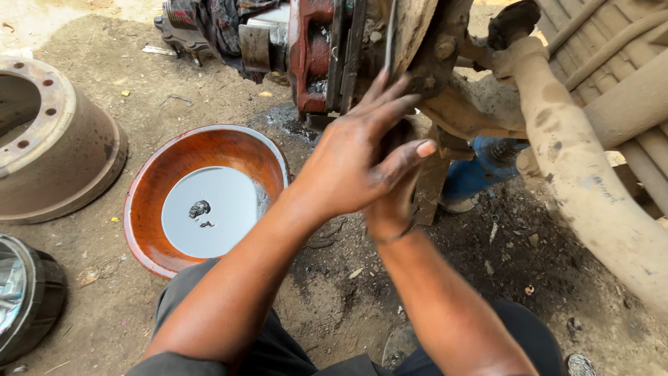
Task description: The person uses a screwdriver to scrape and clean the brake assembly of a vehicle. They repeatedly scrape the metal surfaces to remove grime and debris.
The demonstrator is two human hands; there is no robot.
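Both hands worked at the grimy, mud-caked metal wheel hub (pixel 410 42). The left hand (pixel 355 163) lay flat, fingers spread, holding nothing. The right hand (pixel 393 202) sat behind it, its grip hidden.

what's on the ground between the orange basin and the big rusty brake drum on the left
Only bare dirt with small scraps separates the orange basin from the brake drum in the head view.

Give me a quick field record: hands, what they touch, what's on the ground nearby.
left hand: fingers spread, pressed against the dirty axle hub assembly
right hand: mostly hidden behind the left, at the hub's underside; grip cannot be told
left of hands: orange basin holding grey liquid
far left: rusty brake drum
ground: oily dirt
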